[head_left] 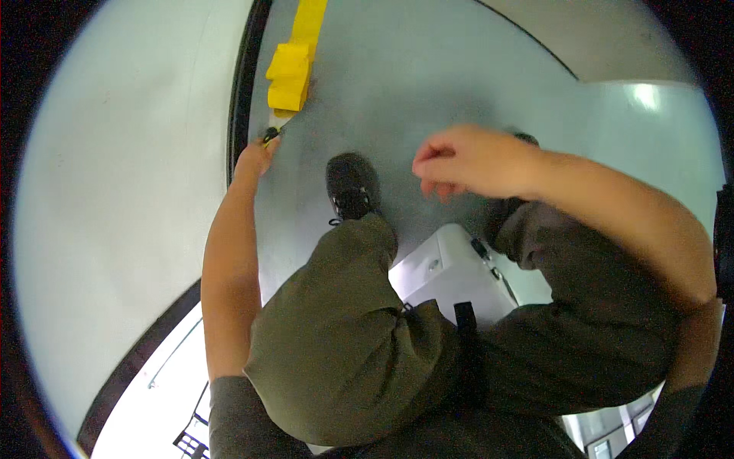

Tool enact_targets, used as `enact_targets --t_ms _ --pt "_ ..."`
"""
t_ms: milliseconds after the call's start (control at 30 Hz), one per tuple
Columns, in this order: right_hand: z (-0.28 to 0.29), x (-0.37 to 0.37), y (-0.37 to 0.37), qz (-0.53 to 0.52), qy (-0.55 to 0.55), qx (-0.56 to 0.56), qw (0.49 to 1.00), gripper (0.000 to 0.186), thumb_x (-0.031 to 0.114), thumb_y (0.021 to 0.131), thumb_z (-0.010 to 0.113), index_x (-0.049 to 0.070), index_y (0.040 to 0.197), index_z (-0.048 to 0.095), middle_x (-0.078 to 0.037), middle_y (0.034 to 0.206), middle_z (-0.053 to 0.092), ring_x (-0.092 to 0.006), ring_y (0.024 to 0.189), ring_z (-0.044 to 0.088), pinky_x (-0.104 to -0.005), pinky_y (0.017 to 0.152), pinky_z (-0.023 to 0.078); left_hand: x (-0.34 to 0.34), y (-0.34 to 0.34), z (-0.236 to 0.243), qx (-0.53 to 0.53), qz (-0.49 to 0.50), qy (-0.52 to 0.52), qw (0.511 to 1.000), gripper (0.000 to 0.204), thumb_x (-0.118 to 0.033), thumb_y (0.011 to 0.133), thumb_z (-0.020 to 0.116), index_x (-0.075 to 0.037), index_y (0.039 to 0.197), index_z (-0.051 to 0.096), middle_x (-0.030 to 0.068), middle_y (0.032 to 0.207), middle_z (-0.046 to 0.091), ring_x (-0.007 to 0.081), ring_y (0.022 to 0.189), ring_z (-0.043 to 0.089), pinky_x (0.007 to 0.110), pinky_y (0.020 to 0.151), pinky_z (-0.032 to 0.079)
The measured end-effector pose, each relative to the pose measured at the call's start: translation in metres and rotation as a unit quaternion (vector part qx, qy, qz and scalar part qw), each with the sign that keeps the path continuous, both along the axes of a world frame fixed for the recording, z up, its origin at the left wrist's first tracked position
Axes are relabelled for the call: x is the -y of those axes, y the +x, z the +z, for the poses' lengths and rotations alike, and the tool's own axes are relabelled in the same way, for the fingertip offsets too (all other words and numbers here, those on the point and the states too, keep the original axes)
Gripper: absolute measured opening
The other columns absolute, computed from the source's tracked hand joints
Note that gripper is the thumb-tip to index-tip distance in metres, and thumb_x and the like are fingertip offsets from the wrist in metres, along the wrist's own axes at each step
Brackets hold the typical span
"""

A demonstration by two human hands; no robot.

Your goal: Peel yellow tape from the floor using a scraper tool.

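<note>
My left hand (255, 159) is closed round the black and yellow handle of a scraper (281, 121) beside the wall. The scraper's flat pale blade widens toward the floor at the near end of a yellow floor tape strip (307, 30). That end is lifted and folded into a loose, crumpled bunch (289, 76), which hides the tip of the blade. Over the floor between my feet, my right hand (462, 162) hangs in the air, its fingers loosely bent and a little apart. Nothing shows in it, though the fingers are slightly blurred.
A white wall (130, 153) with a black base strip (241, 92) runs along my left. My black shoes (352, 183) stand on the grey floor (382, 76). Between my legs sits a white box-like object (455, 271) with dark fittings.
</note>
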State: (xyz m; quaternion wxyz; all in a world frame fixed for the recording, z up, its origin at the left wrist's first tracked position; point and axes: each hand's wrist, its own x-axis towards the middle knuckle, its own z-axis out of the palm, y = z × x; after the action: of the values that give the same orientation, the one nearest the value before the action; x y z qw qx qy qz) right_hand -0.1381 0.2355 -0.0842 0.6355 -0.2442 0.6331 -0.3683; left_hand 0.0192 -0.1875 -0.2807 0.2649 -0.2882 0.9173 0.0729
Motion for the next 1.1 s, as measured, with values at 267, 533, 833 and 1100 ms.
enact_targets --t_ms 267,533,833,1100 --pt "0.0 -0.025 -0.011 -0.058 0.062 0.014 0.996 0.031 0.03 0.089 0.054 0.002 0.104 0.058 -0.005 0.09 0.063 -0.0116 0.078 0.059 -0.0252 0.07 0.047 0.002 0.054 0.01 -0.033 0.031 0.054 0.998 0.072 -0.06 0.085 0.042 0.004 0.116 0.053 0.0269 0.109 0.058 0.0387 0.107 0.054 0.041 0.091 0.042" --pt "-0.002 -0.005 0.001 -0.049 0.007 -0.001 0.999 0.03 0.028 0.084 0.055 0.0 0.095 0.062 -0.008 0.084 0.065 -0.0152 0.072 0.062 -0.0287 0.065 0.05 -0.032 -0.048 -0.02 -0.071 0.036 0.057 0.995 0.064 -0.056 0.087 0.041 0.002 0.112 0.055 0.027 0.104 0.059 0.0397 0.101 0.056 0.044 0.085 0.043" --pt "-0.001 -0.027 -0.012 -0.075 0.065 0.021 0.995 0.032 0.031 0.088 0.055 0.002 0.103 0.058 -0.005 0.09 0.063 -0.0114 0.078 0.058 -0.0252 0.07 0.047 -0.068 0.011 0.011 0.017 0.066 0.031 0.997 0.071 -0.06 0.086 0.038 0.002 0.116 0.051 0.028 0.104 0.059 0.0412 0.103 0.055 0.046 0.087 0.043" --pt "0.003 -0.008 -0.005 -0.072 0.034 0.005 0.997 0.029 0.026 0.086 0.055 0.001 0.1 0.06 -0.008 0.089 0.065 -0.0153 0.076 0.062 -0.0287 0.071 0.051 -0.06 -0.026 -0.021 -0.046 0.123 0.081 0.988 0.063 -0.055 0.086 0.044 0.002 0.109 0.056 0.0285 0.101 0.06 0.0435 0.1 0.056 0.047 0.085 0.043"
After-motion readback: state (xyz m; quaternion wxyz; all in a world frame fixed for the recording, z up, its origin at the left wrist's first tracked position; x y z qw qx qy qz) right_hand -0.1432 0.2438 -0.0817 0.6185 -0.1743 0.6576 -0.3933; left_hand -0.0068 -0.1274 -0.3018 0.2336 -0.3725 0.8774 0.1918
